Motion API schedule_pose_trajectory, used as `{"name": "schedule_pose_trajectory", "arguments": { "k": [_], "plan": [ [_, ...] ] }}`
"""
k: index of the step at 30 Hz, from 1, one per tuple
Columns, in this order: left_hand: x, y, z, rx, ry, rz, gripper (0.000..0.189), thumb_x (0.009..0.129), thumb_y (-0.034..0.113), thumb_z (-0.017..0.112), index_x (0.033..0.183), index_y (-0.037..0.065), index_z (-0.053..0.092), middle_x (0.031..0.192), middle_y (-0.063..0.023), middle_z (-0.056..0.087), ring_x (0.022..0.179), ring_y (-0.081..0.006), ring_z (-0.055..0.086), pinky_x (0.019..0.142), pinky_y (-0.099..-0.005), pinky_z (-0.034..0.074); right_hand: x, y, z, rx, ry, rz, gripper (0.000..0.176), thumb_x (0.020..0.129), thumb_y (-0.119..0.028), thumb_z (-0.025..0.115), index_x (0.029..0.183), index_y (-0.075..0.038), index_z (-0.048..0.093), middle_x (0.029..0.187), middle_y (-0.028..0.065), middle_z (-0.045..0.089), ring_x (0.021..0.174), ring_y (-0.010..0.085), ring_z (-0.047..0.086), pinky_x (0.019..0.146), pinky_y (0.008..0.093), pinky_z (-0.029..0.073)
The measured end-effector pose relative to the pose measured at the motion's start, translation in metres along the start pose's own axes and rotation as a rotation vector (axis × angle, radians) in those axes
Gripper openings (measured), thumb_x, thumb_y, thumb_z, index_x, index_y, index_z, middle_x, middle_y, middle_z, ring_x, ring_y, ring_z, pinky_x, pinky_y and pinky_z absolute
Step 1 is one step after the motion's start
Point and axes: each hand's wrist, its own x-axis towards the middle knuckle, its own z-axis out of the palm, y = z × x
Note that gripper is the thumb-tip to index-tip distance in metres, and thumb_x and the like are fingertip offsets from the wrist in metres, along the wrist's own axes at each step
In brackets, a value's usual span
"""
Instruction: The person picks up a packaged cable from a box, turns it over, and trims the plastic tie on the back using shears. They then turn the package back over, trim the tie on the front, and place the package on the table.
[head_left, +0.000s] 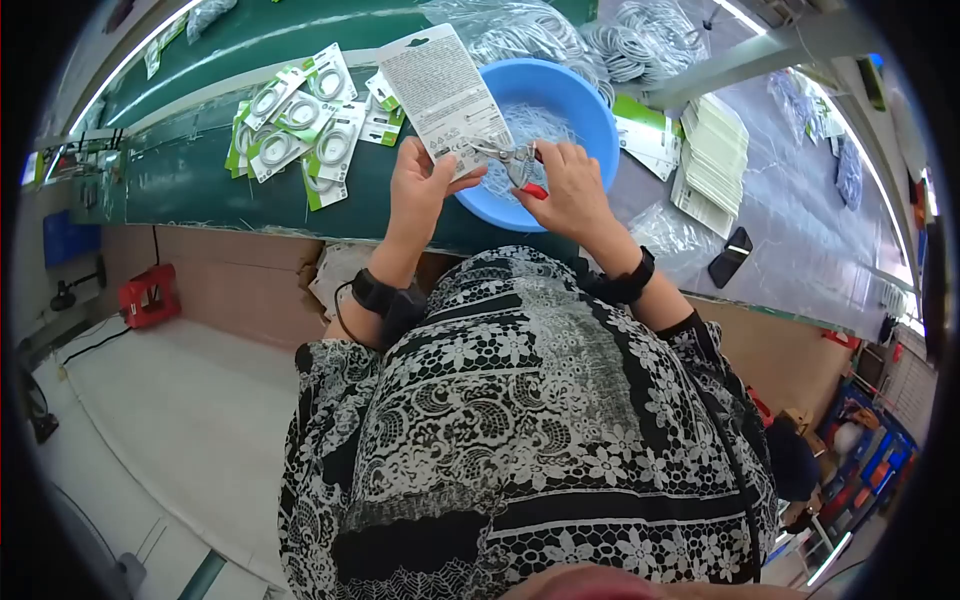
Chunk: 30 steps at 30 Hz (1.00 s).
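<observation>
My left hand (424,186) pinches the lower edge of a printed packaging card (440,85), its text side facing me. In my right hand (575,190) is a pair of cutting pliers (534,189) with red handles, and their jaws reach the card's lower right edge. Both hands are over the near rim of a blue basin (600,120), which holds many thin white plastic strips (545,125). To the left lies a pile of carded cables (300,112), white coils on green-and-white cards.
Bagged grey cable coils (640,40) lie behind the basin. Right of it are a stack of cards (712,160), clear plastic bags (665,235) and a black phone (731,257) near the table edge. A metal post (740,65) crosses at the upper right.
</observation>
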Motion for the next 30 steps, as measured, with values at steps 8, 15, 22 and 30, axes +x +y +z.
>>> {"name": "schedule_pose_trajectory", "arguments": {
  "k": [8, 15, 22, 30],
  "plan": [
    [-0.015, -0.017, 0.043, 0.016, -0.086, -0.041, 0.025, 0.095, 0.005, 0.045, 0.118, -0.002, 0.037, 0.116, -0.0215, 0.057, 0.095, -0.0328, 0.066, 0.079, -0.0376, 0.059, -0.026, 0.025, -0.009, 0.022, 0.028, 0.011, 0.055, 0.073, -0.031, 0.073, 0.115, -0.004, 0.05, 0.099, 0.0128, 0.055, 0.094, 0.032, 0.052, 0.078, 0.042, 0.038],
    [-0.025, -0.036, 0.057, 0.029, -0.08, -0.037, 0.021, 0.094, 0.001, 0.044, 0.113, -0.003, 0.036, 0.112, -0.0214, 0.057, 0.092, -0.0317, 0.067, 0.078, -0.0378, 0.059, -0.048, 0.042, -0.006, 0.022, -0.051, 0.037, 0.054, 0.074, -0.03, 0.071, 0.114, -0.002, 0.05, 0.101, 0.0148, 0.057, 0.095, 0.0326, 0.053, 0.077, 0.042, 0.039],
    [-0.033, -0.037, 0.057, -0.009, -0.043, -0.115, 0.021, 0.094, 0.001, 0.044, 0.113, -0.003, 0.036, 0.113, -0.0214, 0.057, 0.092, -0.0317, 0.067, 0.079, -0.038, 0.059, -0.06, 0.049, 0.008, 0.131, -0.026, 0.014, 0.054, 0.074, -0.03, 0.071, 0.115, -0.002, 0.05, 0.104, 0.0145, 0.058, 0.098, 0.0325, 0.054, 0.079, 0.0423, 0.04],
    [-0.039, -0.04, 0.058, 0.048, -0.021, -0.084, 0.022, 0.093, 0.001, 0.044, 0.113, -0.002, 0.036, 0.111, -0.0206, 0.057, 0.092, -0.0313, 0.067, 0.078, -0.0372, 0.059, -0.062, 0.046, 0.007, 0.056, 0.012, 0.003, 0.043, 0.074, -0.024, 0.068, 0.106, -0.001, 0.052, 0.098, 0.0159, 0.059, 0.093, 0.0327, 0.056, 0.076, 0.0416, 0.042]
  ]
}}
